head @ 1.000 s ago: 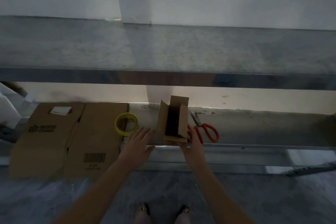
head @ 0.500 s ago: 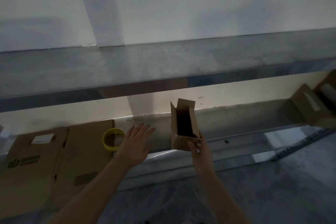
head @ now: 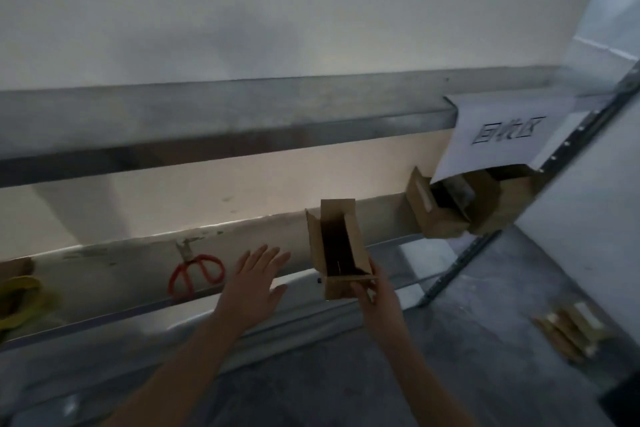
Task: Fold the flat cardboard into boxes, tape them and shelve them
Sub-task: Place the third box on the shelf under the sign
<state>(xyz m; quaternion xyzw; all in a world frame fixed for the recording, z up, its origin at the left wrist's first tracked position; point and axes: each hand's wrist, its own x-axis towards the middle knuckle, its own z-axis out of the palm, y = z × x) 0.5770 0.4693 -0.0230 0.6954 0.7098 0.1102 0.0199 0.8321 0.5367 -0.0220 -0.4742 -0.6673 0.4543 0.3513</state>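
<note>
The right grip [head: 375, 291] is pinching the near bottom corner of the open cardboard box [head: 341, 246], upright just above it. The left grip [head: 254, 279] is hovering spread, left of the box; red scissors [head: 197, 274] are lying on the shelf [head: 104, 270] left of it.

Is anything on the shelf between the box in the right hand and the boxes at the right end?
Nothing visible lies between the open box and the shelved boxes. Only a paper sign hangs over their tops; the scissors lie left, out of the way.
</note>
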